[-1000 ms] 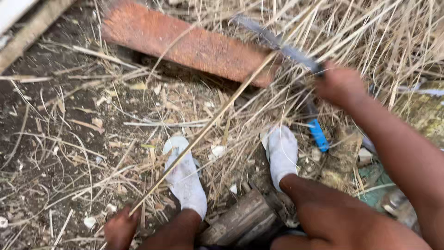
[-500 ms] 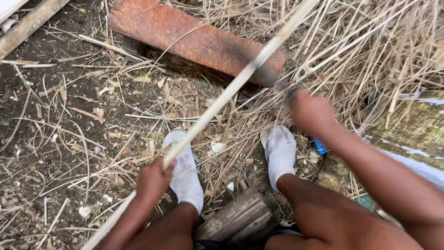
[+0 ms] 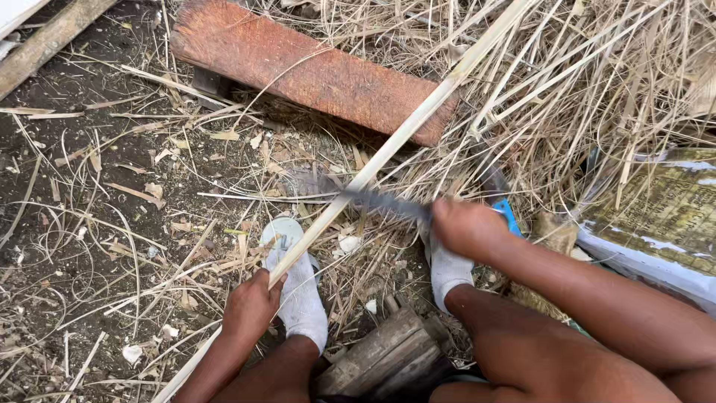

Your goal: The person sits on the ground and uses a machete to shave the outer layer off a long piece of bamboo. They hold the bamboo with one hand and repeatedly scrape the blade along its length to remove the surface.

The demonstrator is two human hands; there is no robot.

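A long pale cane stalk (image 3: 403,134) runs diagonally from the upper right down to the lower left. My left hand (image 3: 251,307) grips its lower part, just in front of my white-socked left foot (image 3: 298,287). My right hand (image 3: 468,227) is closed on the handle of a dark knife (image 3: 384,203). The blade points left and touches the stalk about halfway along it. My right foot (image 3: 447,270) in a white sock sits under that hand.
A rust-red plank (image 3: 313,71) lies behind the stalk. Dry straw (image 3: 597,82) is heaped at the upper right. A wood block (image 3: 380,358) sits between my legs. Dark soil (image 3: 67,209) with chaff covers the left. A worn sheet (image 3: 664,216) and a blue object (image 3: 509,216) lie at right.
My left hand came up and took hold of the stalk, which swung to a steeper diagonal. My right hand moved down and left, bringing the knife blade onto the stalk.
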